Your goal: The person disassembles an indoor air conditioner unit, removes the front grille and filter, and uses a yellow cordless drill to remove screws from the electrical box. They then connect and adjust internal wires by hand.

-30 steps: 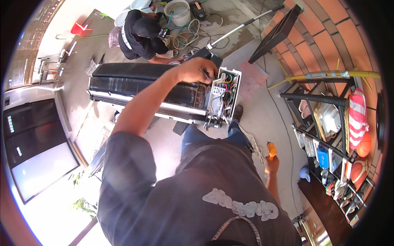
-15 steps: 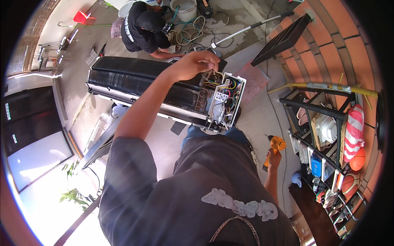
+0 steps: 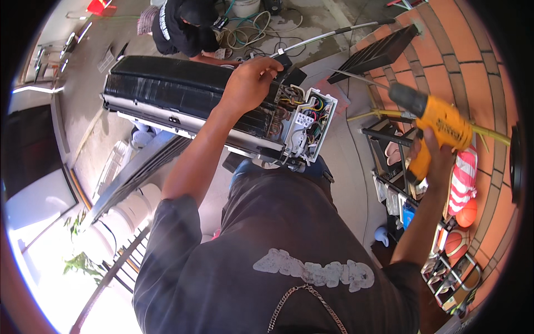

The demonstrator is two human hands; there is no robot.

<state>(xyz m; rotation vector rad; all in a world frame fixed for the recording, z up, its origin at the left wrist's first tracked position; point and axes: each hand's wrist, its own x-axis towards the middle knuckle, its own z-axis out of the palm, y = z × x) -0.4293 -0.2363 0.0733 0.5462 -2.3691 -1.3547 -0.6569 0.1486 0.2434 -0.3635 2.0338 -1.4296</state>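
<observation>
An indoor air conditioner unit (image 3: 183,92) with its cover off lies crosswise before my body. Its right end shows coloured wires, copper pipes and a white electrical box (image 3: 311,125). My left hand (image 3: 250,83) is at the unit's far edge, fingers curled and pressed together beside a small black part (image 3: 285,60); what they grip is hidden. Raised on the right, my right hand (image 3: 435,153) is closed around the handle of an orange and black cordless drill (image 3: 448,123). Its long thin bit (image 3: 361,78) points left, toward the unit's far right corner, apart from it.
Beyond the unit a person (image 3: 186,28) in black crouches by coiled hoses (image 3: 250,36) and a bucket (image 3: 245,6). A shoe rack (image 3: 400,142) with balls stands along the brick wall (image 3: 478,83) at right. A dark slatted panel (image 3: 384,53) leans there. A long grey beam (image 3: 133,172) lies left.
My right hand has lifted the drill from low beside my body to high at the right, its bit now pointing left. My left hand has shifted slightly left and away from me.
</observation>
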